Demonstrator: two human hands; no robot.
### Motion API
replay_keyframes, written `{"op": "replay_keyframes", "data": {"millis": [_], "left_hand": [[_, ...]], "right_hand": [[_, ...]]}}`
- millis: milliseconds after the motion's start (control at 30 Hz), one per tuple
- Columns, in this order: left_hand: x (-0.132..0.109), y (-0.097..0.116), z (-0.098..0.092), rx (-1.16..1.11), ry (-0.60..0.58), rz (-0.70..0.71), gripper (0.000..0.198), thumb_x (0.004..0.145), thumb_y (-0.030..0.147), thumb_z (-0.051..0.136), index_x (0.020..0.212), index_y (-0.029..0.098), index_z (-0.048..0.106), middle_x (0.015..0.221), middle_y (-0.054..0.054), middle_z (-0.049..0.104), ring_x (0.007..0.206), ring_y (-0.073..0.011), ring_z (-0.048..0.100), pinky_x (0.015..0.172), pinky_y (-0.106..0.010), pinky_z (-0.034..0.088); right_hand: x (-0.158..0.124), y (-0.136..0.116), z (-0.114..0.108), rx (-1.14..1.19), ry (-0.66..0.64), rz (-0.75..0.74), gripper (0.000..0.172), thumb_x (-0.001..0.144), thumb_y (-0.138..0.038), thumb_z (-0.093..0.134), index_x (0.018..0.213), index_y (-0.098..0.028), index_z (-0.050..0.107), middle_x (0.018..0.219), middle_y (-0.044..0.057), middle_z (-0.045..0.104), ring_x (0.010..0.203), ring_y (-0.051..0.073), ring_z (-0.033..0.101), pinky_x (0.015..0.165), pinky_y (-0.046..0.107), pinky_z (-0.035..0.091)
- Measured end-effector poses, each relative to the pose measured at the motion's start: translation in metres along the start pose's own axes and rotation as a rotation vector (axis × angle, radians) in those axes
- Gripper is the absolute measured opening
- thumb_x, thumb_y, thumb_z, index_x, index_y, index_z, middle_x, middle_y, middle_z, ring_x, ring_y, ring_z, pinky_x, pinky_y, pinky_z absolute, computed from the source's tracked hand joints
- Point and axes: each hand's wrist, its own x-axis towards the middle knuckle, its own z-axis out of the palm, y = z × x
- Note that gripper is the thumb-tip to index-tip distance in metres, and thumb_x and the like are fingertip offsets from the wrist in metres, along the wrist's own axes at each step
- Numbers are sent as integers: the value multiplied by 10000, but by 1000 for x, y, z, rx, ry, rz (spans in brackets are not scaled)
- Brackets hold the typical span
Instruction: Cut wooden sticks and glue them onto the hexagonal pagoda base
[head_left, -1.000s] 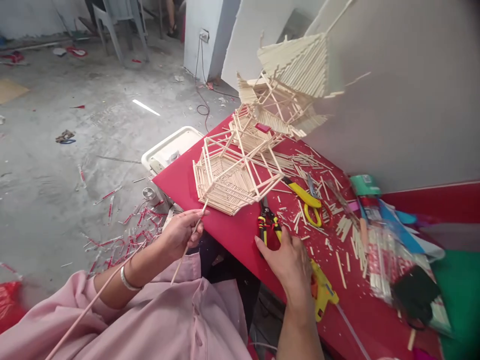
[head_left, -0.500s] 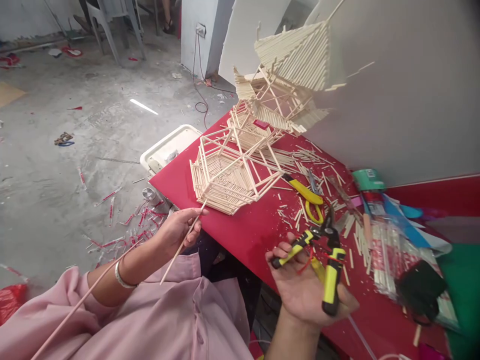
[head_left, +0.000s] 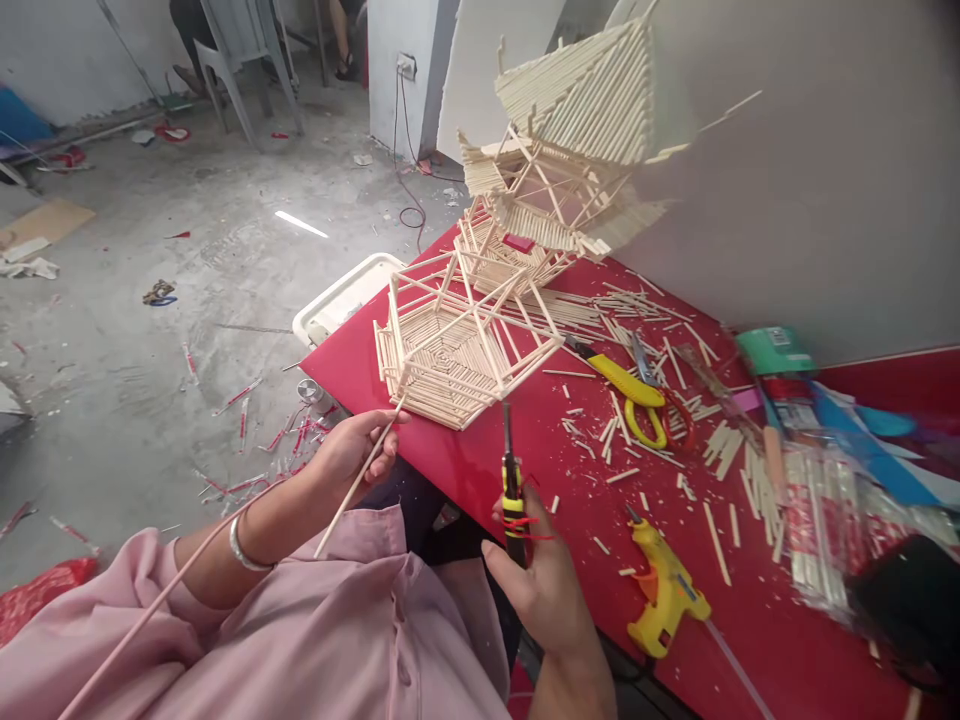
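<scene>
My left hand [head_left: 358,452] pinches a thin wooden stick [head_left: 352,490], slanted over my lap in front of the table's near edge. My right hand [head_left: 536,570] is wrapped round the black and yellow handles of some pruning shears [head_left: 514,500], seen edge-on with their tip pointing away from me. Just beyond both hands, an open frame model of wooden sticks [head_left: 472,340] sits on the red table [head_left: 480,470]. Behind it rises a tiered stick model with a slatted roof [head_left: 585,90].
A yellow glue gun [head_left: 667,590] lies right of my right hand. Yellow-handled scissors [head_left: 637,400] rest among scattered cut sticks [head_left: 757,490]. Plastic packs [head_left: 825,520] and a green roll [head_left: 776,350] are at the right. A white bin [head_left: 345,300] stands beside the table's left edge.
My right hand has swung left with the pruning shears, turning them from spread handles to edge-on and closing round them. The glue gun is now uncovered. My left hand stays nearly in place.
</scene>
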Motion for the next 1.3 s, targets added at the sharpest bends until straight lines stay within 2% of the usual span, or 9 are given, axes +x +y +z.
{"op": "replay_keyframes", "data": {"millis": [133, 267, 500, 600, 733, 867, 1000, 1133, 1300], "left_hand": [[1, -3, -1, 19, 2, 21, 118, 790, 227, 623, 844, 128, 659, 472, 31, 527, 289, -57, 339, 301, -162, 177], [1, -10, -2, 81, 16, 57, 143, 754, 263, 672, 756, 120, 660, 501, 14, 531, 345, -65, 395, 322, -165, 203], [1, -25, -7, 65, -76, -32, 249, 753, 343, 757, 687, 137, 632, 408, 105, 272, 345, -29, 204, 335, -145, 116], [-3, -28, -6, 41, -164, -39, 270, 764, 354, 764, 689, 144, 611, 443, 70, 417, 341, -30, 277, 330, -147, 145], [-5, -31, 3, 0, -256, -59, 267, 768, 304, 741, 641, 132, 581, 581, -14, 615, 354, -27, 366, 315, -153, 190], [2, -39, 13, -118, -343, -115, 206, 764, 253, 752, 698, 125, 605, 641, -20, 649, 363, -18, 383, 317, -143, 209], [11, -49, 17, -198, -432, -172, 283, 696, 270, 842, 702, 117, 604, 604, 16, 588, 388, -5, 384, 342, -124, 214], [20, -53, 13, -188, -457, -142, 367, 663, 369, 872, 721, 112, 617, 593, 10, 600, 382, -14, 400, 347, -141, 228], [29, -50, 8, -83, -299, 62, 372, 775, 405, 764, 961, 99, 662, 561, 6, 639, 321, -54, 416, 308, -172, 225]], "right_hand": [[2, 13, -9, -335, 135, -89, 685, 749, -378, 601, 1409, -236, 488, 1316, 130, 615, 1242, 340, 575, 1048, 540, 480], [-1, 26, -17, -579, 233, -152, 732, 760, -374, 587, 1459, -228, 430, 1276, 148, 604, 1192, 359, 593, 964, 529, 527], [3, 26, -35, -881, 66, -345, 652, 790, -474, 711, 1389, -280, 539, 1125, 118, 640, 1042, 342, 607, 892, 507, 507], [14, 26, -38, -911, 46, -337, 745, 783, -639, 711, 1401, -257, 545, 1159, 136, 643, 1067, 354, 600, 906, 523, 500], [20, 14, -34, -858, 178, -401, 821, 797, -766, 612, 1410, -224, 544, 1301, 179, 611, 1220, 406, 547, 1020, 614, 433], [12, -20, -5, -554, 237, -522, 537, 921, -475, 661, 1399, -256, 552, 1135, 119, 701, 1051, 273, 675, 941, 442, 555], [14, -46, 33, -351, 392, -583, 216, 960, -259, 624, 1161, -262, 703, 968, 66, 737, 860, 206, 727, 753, 338, 619], [29, -52, 50, -376, 647, -642, 128, 940, -191, 646, 1030, -202, 737, 891, 50, 763, 765, 180, 741, 695, 285, 611], [40, -55, 48, -524, 832, -595, 98, 925, -208, 679, 985, -173, 748, 844, 68, 773, 698, 176, 738, 650, 256, 593]]}}
